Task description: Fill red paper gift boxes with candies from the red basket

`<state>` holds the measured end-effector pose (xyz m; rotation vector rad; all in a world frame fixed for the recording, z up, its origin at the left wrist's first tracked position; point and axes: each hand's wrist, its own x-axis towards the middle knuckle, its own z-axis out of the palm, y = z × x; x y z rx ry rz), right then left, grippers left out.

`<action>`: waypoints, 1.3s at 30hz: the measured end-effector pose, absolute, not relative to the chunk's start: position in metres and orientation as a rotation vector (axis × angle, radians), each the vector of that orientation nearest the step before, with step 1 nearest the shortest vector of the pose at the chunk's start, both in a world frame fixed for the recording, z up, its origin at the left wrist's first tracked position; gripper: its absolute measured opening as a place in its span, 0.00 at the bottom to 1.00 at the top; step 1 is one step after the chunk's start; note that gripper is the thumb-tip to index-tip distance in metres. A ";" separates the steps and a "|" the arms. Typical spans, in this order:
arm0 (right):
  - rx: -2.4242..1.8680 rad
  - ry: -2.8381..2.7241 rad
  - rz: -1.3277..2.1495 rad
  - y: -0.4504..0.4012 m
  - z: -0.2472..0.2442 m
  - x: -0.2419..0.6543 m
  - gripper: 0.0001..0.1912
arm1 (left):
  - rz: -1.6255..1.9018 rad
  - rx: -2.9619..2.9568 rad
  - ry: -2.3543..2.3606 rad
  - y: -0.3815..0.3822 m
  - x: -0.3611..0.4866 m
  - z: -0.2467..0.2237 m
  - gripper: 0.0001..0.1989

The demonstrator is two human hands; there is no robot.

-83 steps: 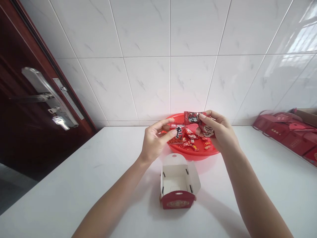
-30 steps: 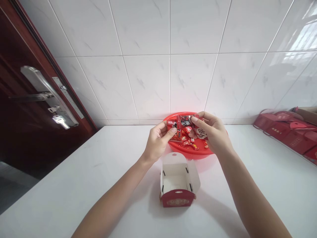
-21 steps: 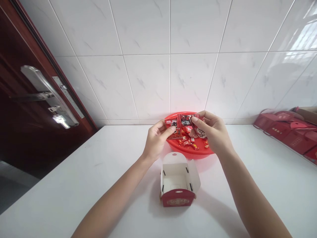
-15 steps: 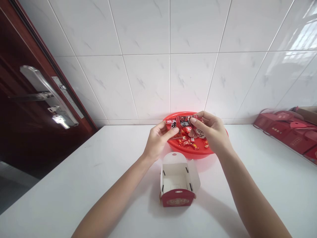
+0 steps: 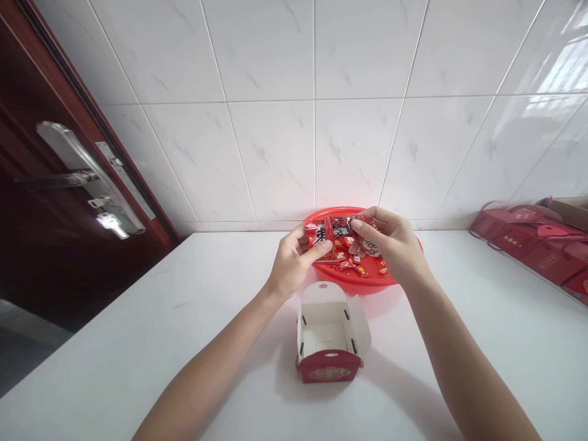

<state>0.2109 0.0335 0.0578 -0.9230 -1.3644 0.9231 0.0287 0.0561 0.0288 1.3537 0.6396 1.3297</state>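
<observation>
Wall (image 5: pixel 271 61): white marbled tile, behind a pale surface (image 5: pixel 193 343).
Left grip: left hand (image 5: pixel 294 260) pinching a flat packet (image 5: pixel 316 236) between thumb and fingers.
Right grip: right hand (image 5: pixel 390 242) clamped on a small packet (image 5: pixel 340 226) by its end, with a pale-lettered packet (image 5: pixel 370 246) tucked in the same hand.
Where the packets are: held up over the red basin (image 5: pixel 361 285); whether the flat and small ones touch, I cannot tell.
Packet weight: probably very light, so a fingertip pinch should do.
Packet feel: glossy wrap, likely slippery and crinkly; the contents may crush under hard squeezing.
Best hold: sealed edges or ends, not the filled middle.
Basin contents: loose wrapped sweets (image 5: pixel 362 271).
Box (image 5: pixel 329 367): upright, flaps up, nearer the wearer; thin card, likely to bend at the flaps, steadier by its lower walls.
</observation>
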 end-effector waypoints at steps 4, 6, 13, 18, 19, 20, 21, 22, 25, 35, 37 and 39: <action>-0.916 -1.369 0.917 0.033 0.058 0.212 0.17 | 1.295 1.344 0.609 0.057 0.030 0.028 0.19; -0.909 -1.365 0.920 0.033 0.058 0.213 0.17 | 1.289 1.335 0.594 0.057 0.031 0.028 0.20; -0.901 -1.357 0.912 0.034 0.057 0.213 0.18 | 1.282 1.318 0.581 0.056 0.031 0.027 0.22; -0.915 -1.357 0.910 0.035 0.056 0.213 0.17 | 1.278 1.295 0.629 0.054 0.032 0.028 0.21; -0.916 -1.359 0.908 0.035 0.056 0.213 0.17 | 1.285 1.291 0.635 0.054 0.032 0.028 0.21; -0.916 -1.361 0.903 0.035 0.056 0.213 0.17 | 1.295 1.288 0.638 0.055 0.032 0.028 0.22; -0.916 -1.364 0.900 0.035 0.056 0.213 0.17 | 1.307 1.289 0.640 0.055 0.032 0.028 0.22; -0.916 -1.365 0.896 0.035 0.056 0.214 0.17 | 1.316 1.292 0.640 0.055 0.032 0.028 0.22; -0.916 -1.367 0.903 0.035 0.056 0.214 0.17 | 1.316 1.300 0.634 0.056 0.032 0.028 0.22; -0.908 -1.369 0.915 0.035 0.057 0.214 0.16 | 1.291 1.262 0.645 0.055 0.030 0.030 0.19; -0.900 -1.360 0.925 0.034 0.058 0.214 0.17 | 1.293 1.262 0.648 0.055 0.030 0.029 0.20; -0.885 -1.348 0.932 0.034 0.058 0.214 0.17 | 1.310 1.256 0.652 0.056 0.030 0.029 0.21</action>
